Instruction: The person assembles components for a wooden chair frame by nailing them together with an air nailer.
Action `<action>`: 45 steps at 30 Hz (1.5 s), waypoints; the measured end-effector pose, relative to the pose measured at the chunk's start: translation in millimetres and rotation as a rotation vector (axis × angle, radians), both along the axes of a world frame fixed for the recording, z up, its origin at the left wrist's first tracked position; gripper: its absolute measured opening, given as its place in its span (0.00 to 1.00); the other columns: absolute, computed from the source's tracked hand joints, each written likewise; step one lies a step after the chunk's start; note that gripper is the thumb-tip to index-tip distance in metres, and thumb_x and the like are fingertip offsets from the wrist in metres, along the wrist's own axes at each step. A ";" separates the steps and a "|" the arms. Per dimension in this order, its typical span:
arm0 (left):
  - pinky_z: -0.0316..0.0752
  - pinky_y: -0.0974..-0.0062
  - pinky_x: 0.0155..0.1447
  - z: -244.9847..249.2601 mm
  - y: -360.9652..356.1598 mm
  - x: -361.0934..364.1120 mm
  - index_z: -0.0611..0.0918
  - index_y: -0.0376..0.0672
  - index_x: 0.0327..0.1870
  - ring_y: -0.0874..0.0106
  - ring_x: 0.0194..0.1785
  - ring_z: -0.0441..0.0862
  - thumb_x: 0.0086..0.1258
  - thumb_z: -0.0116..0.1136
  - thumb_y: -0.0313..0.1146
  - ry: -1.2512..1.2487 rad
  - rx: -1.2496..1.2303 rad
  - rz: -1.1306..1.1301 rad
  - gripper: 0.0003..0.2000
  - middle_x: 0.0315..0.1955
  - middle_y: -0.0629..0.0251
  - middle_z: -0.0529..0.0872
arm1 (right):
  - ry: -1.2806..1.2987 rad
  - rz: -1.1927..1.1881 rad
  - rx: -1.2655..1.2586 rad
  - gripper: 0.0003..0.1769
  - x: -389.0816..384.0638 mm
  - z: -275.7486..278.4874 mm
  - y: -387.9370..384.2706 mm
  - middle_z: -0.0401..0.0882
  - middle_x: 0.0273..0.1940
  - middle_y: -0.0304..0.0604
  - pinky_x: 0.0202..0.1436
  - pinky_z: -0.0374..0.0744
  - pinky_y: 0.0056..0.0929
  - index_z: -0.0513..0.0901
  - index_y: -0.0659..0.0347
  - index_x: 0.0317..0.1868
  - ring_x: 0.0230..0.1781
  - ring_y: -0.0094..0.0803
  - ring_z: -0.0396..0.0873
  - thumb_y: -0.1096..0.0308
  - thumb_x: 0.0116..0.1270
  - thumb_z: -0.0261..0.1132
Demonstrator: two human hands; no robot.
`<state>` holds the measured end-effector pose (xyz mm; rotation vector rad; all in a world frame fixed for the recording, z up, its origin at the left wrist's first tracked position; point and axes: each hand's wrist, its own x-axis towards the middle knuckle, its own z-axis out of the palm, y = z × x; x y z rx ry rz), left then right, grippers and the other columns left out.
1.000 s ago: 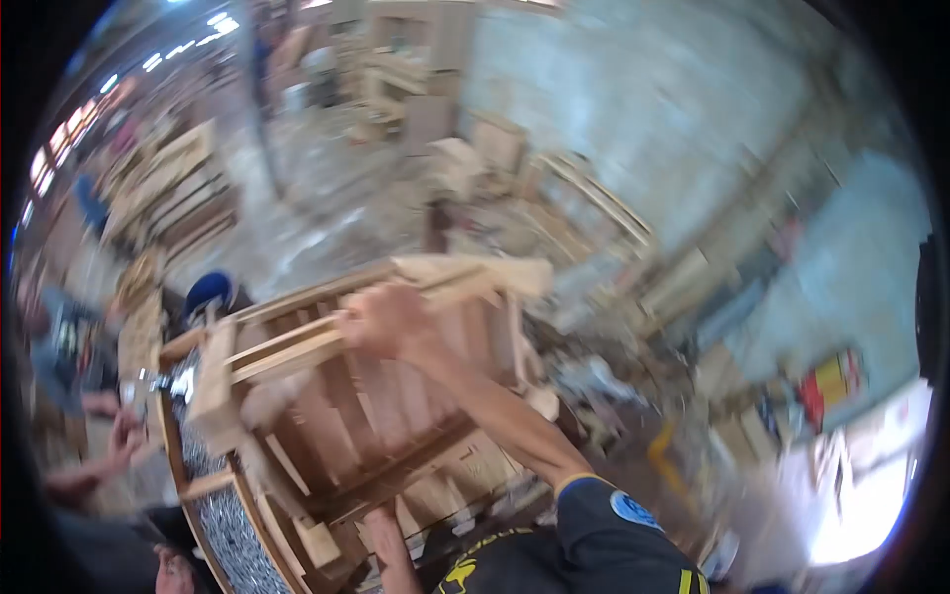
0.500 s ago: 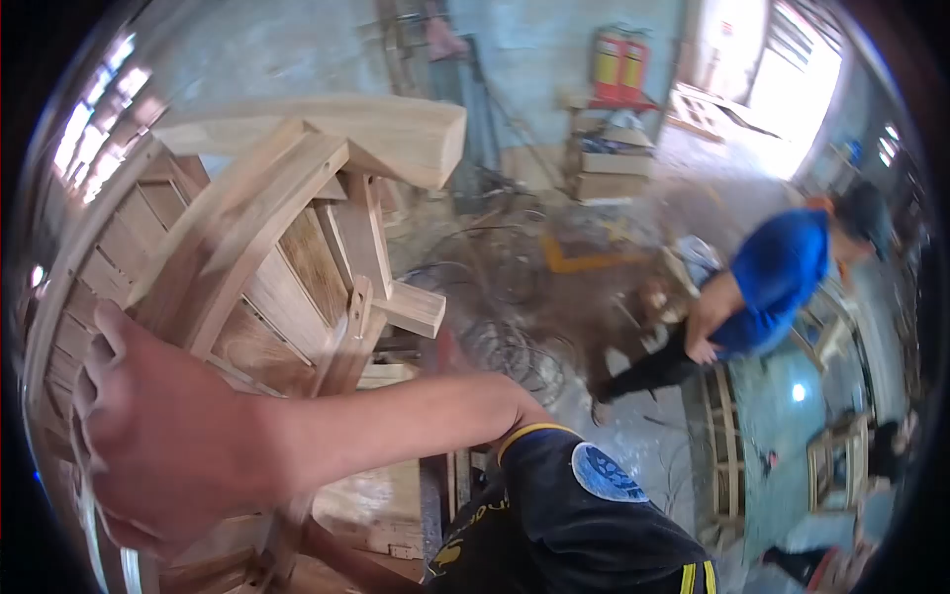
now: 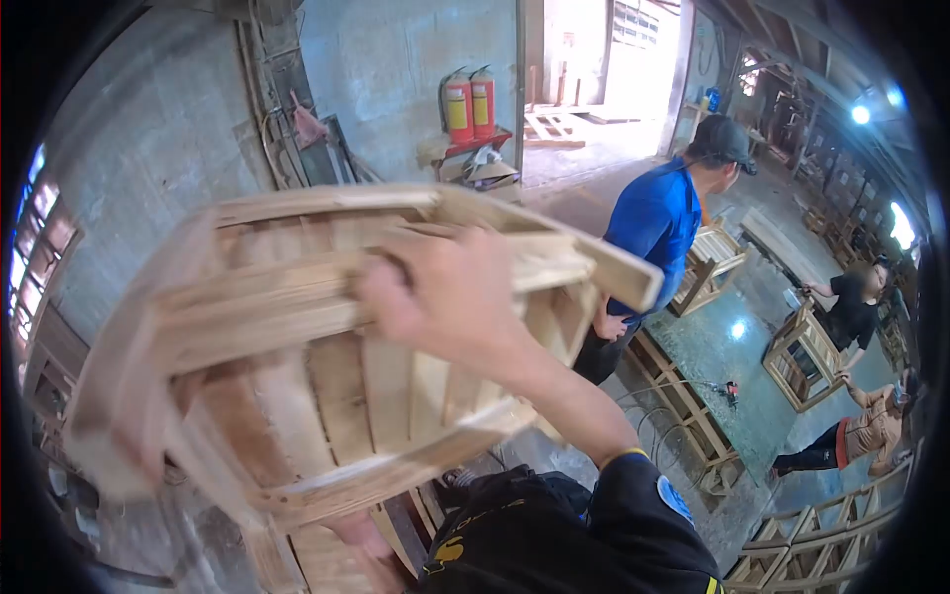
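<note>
A bare wooden chair frame (image 3: pixel 381 396) with slats fills the left and middle of the head view, tilted and held up in front of me; its left end is blurred by motion. My right hand (image 3: pixel 450 292) is wrapped over one of its rails, knuckles up and thumb on the near side. Below the chair frame's lower edge, part of my left hand or wrist (image 3: pixel 361 540) shows. Its fingers are hidden behind the wood, so its grip cannot be made out.
A person in a blue shirt (image 3: pixel 648 228) stands just beyond the chair frame. A green-topped table (image 3: pixel 693 337) bears wooden frames, with two more people beside it. Fire extinguishers (image 3: pixel 470 104) stand by the wall. More wooden frames (image 3: pixel 821 535) sit at lower right.
The chair frame has turned and risen in front of me, with my right hand now on its rail nearer the middle. My view has swung right, bringing the table and more people into sight.
</note>
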<state>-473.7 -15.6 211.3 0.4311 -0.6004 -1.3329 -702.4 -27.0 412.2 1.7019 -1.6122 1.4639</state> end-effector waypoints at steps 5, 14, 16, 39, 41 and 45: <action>0.61 0.54 0.76 -1.2 -35.9 -34.2 0.68 0.54 0.73 0.62 0.73 0.67 0.72 0.40 0.65 0.060 -0.008 -0.182 0.35 0.69 0.64 0.72 | -0.128 -0.373 0.229 0.17 -61.9 -34.3 11.4 0.80 0.21 0.54 0.34 0.79 0.45 0.86 0.61 0.25 0.25 0.52 0.82 0.59 0.62 0.57; 0.68 0.51 0.70 -91.5 -96.6 -112.2 0.73 0.53 0.67 0.54 0.67 0.72 0.72 0.41 0.62 0.131 0.733 -0.630 0.30 0.65 0.57 0.75 | -0.350 -0.737 0.648 0.38 -144.8 -113.6 27.5 0.80 0.20 0.56 0.39 0.80 0.45 0.89 0.62 0.28 0.29 0.54 0.84 0.32 0.67 0.52; 0.69 0.48 0.69 -130.4 -103.8 -132.2 0.74 0.52 0.67 0.54 0.66 0.73 0.73 0.36 0.60 0.167 0.715 -0.704 0.30 0.64 0.58 0.76 | -0.304 -0.757 0.758 0.41 -161.8 -135.1 24.5 0.80 0.20 0.56 0.39 0.80 0.46 0.89 0.62 0.28 0.29 0.54 0.84 0.29 0.66 0.51; 0.66 0.48 0.72 -328.8 -42.2 -229.7 0.72 0.48 0.69 0.54 0.69 0.70 0.72 0.31 0.64 -0.203 0.830 -0.479 0.35 0.67 0.58 0.73 | -0.178 -0.690 1.260 0.37 -254.0 -332.4 45.8 0.86 0.30 0.55 0.41 0.82 0.43 0.89 0.61 0.31 0.35 0.50 0.86 0.29 0.46 0.70; 0.66 0.47 0.71 -376.8 -35.0 -219.4 0.72 0.50 0.69 0.55 0.69 0.71 0.72 0.33 0.65 -0.001 0.982 -0.556 0.35 0.67 0.59 0.73 | -0.151 -0.643 1.313 0.33 -250.7 -351.9 52.2 0.86 0.32 0.54 0.43 0.82 0.43 0.90 0.60 0.33 0.37 0.50 0.86 0.34 0.46 0.71; 0.70 0.52 0.68 -426.8 -36.2 -210.2 0.70 0.51 0.70 0.57 0.65 0.74 0.73 0.35 0.65 0.239 1.024 -0.618 0.34 0.66 0.59 0.73 | -0.072 -0.580 1.463 0.28 -231.7 -371.6 52.4 0.86 0.35 0.55 0.45 0.83 0.45 0.90 0.60 0.35 0.38 0.49 0.86 0.42 0.49 0.70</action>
